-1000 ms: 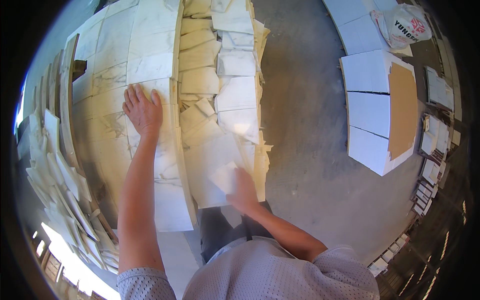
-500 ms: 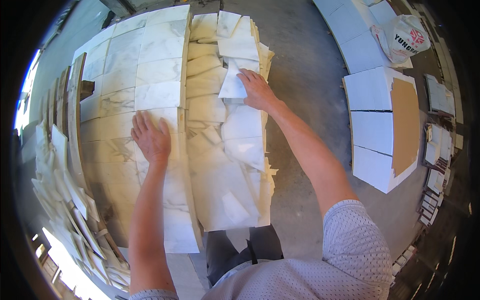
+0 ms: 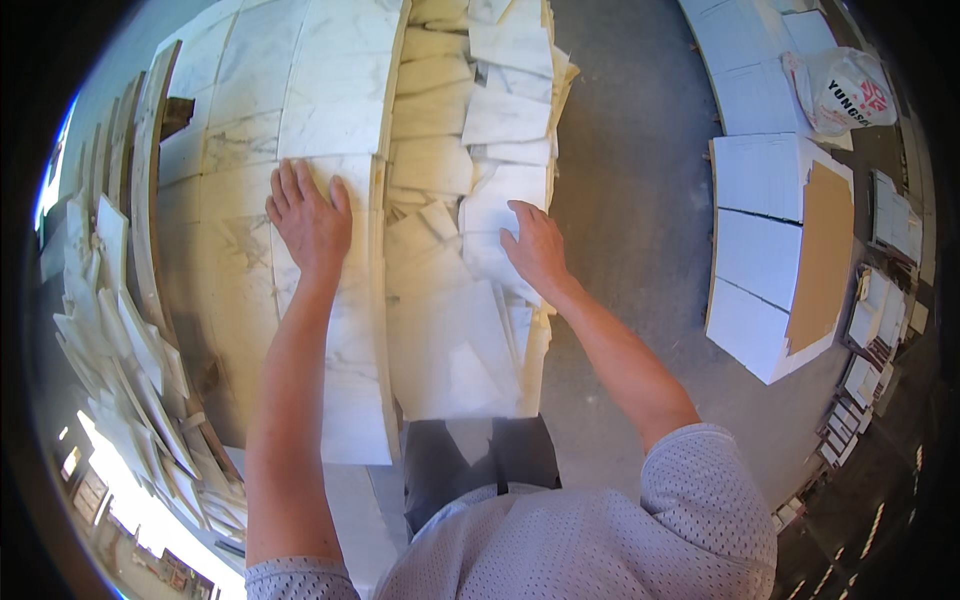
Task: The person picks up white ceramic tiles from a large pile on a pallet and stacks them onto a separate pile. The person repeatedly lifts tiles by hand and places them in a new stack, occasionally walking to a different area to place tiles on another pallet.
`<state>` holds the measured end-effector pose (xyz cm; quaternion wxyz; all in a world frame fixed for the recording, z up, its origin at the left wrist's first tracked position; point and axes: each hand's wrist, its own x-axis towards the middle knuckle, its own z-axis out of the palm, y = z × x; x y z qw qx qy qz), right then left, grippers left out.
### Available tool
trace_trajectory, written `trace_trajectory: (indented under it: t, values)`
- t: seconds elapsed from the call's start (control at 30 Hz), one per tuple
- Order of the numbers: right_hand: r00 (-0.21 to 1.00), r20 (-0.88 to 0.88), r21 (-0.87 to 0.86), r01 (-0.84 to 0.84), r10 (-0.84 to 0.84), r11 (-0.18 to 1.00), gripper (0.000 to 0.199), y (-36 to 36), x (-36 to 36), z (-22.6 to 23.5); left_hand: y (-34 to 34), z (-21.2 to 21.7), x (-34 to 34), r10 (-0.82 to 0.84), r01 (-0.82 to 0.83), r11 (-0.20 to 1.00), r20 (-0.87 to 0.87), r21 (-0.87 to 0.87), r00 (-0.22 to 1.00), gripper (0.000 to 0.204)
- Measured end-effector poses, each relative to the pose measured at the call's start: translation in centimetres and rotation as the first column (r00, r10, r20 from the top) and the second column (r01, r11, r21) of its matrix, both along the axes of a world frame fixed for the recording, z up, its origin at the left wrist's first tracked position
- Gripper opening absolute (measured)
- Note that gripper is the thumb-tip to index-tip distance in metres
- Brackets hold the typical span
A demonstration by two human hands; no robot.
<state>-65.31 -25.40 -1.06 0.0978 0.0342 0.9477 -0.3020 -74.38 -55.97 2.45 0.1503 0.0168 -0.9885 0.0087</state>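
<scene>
My left hand [image 3: 312,222] lies flat, fingers spread, on the neat rows of white marble tiles [image 3: 335,90], close to their right edge. Over the right-hand stack of uneven, broken marble pieces [image 3: 430,165] is my right hand [image 3: 537,250]. Its fingers are partly extended and grip nothing; whether the fingertips touch the pale piece below cannot be made out. A loose white marble piece [image 3: 503,115] rests on this stack beyond my right hand. Nearer my body lies a large slab [image 3: 440,325] with a small fragment [image 3: 475,370] on top.
Wooden boards [image 3: 150,190] stand along the left side, beside leaning marble offcuts [image 3: 135,340]. Across the grey floor [image 3: 630,170] on the right are white boxes [image 3: 755,250] with a brown cardboard sheet [image 3: 822,255] and a white plastic bag [image 3: 845,92]. More tile stacks [image 3: 870,310] line the far right.
My right hand has left the loose marble piece and come back nearer my body. My left hand stays flat on the tiles, slightly shifted. The whole view has moved a little.
</scene>
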Motion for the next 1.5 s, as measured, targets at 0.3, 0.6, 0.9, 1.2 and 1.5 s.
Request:
trace_trajectory:
  t: [0.3, 0.6, 0.9, 1.2, 1.5]
  values:
    - [0.987, 0.157, 0.039, 0.004, -0.010, 0.999, 0.081, -7.9, 21.7, 6.5, -0.8, -1.6, -0.1, 0.015, -0.014, 0.999, 0.023, -0.041, 1.000, 0.059]
    - [0.980, 0.200, 0.119, -0.028, 0.004, 0.992, 0.080, -11.3, 24.2, 4.3, 0.0, -0.1, 0.0, 0.038, -0.037, 0.999, 0.067, -0.005, 0.997, 0.058]
    - [0.900, 0.434, -0.454, 0.268, -0.052, 0.850, 0.084, -6.6, 19.9, 3.4, 0.1, 0.4, 0.1, 0.027, -0.030, 0.999, 0.056, 0.045, 0.998, 0.056]
    - [0.863, 0.365, -0.605, 0.504, -0.349, 0.616, 0.081, -2.4, -0.7, 3.6, 0.1, 0.5, 0.2, 0.015, -0.017, 0.998, 0.032, 0.061, 0.999, 0.055]
    - [0.916, 0.127, -0.329, 0.401, -0.381, 0.855, 0.080, -7.1, -17.9, 0.7, 0.2, 0.8, 0.1, 0.000, -0.002, 0.998, 0.038, 0.066, 0.999, 0.057]
